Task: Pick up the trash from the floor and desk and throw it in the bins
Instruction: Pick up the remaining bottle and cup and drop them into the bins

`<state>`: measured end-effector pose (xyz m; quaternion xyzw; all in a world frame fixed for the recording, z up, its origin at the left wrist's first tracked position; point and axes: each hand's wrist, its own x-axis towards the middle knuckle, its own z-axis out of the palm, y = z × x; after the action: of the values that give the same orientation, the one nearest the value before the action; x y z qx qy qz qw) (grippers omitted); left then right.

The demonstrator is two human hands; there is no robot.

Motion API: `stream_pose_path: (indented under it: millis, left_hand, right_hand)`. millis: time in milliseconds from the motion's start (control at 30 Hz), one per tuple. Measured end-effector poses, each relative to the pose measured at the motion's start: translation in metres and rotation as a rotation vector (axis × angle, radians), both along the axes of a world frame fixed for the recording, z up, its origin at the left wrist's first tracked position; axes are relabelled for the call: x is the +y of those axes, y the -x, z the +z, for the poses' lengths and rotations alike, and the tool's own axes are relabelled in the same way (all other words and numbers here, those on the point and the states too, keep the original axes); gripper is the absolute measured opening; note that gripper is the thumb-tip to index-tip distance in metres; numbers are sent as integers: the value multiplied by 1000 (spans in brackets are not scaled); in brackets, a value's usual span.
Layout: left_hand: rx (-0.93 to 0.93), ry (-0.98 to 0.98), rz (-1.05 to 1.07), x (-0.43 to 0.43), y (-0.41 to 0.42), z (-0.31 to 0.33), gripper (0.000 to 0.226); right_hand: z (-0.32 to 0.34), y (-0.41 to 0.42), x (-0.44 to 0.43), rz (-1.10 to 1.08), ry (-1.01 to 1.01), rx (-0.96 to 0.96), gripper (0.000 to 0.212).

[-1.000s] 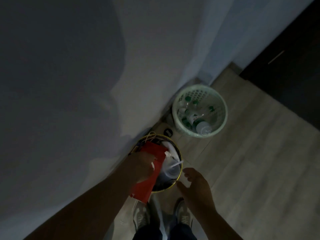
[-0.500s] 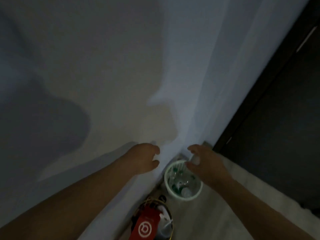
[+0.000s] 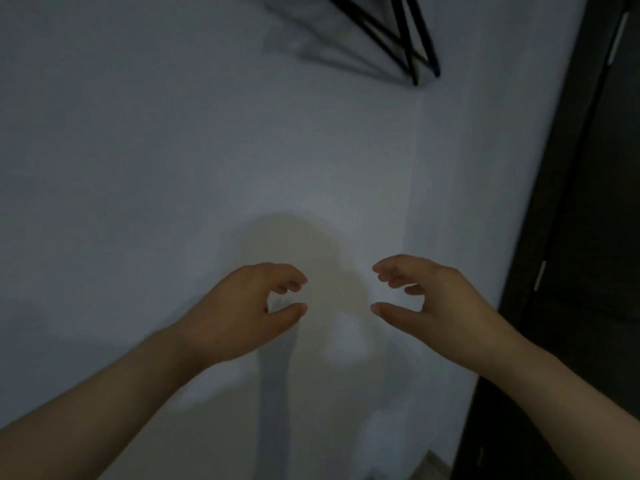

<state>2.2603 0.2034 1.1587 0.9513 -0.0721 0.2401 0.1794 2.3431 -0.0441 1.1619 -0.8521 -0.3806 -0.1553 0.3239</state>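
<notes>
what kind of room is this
Probably a dim corner of a home or office room: a plain pale wall with black angular wall decor, and a dark door or cabinet beside it. The left hand and right hand are empty.

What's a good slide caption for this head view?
Both empty hands, left hand and right hand, raised before a pale wall.

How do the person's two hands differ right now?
The left hand sits slightly lower than the right hand. The left hand's fingers curl closer to its thumb, while the right hand's gap is wider. The left hand lies before the wall, the right hand nearer the dark door. Both are empty, half-curled and facing each other.
</notes>
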Motion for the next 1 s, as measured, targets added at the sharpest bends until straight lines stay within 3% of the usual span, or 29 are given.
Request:
stream_pose_path:
  millis: [233, 533, 733, 1000]
  left_hand:
    - [-50, -104, 218, -22, 57, 31, 38]
    - [-111, -125, 637, 6, 214, 55, 37]
    - [-87, -209, 955, 11, 363, 68, 38]
    - [-86, -258, 1359, -41, 616, 82, 36]
  right_hand:
    - [45, 12, -3, 200, 7, -109, 42]
    - [70, 91, 103, 611, -82, -181, 38]
    - [90, 214, 182, 933, -102, -201, 38]
    - [97, 456, 234, 1354, -178, -231, 40]
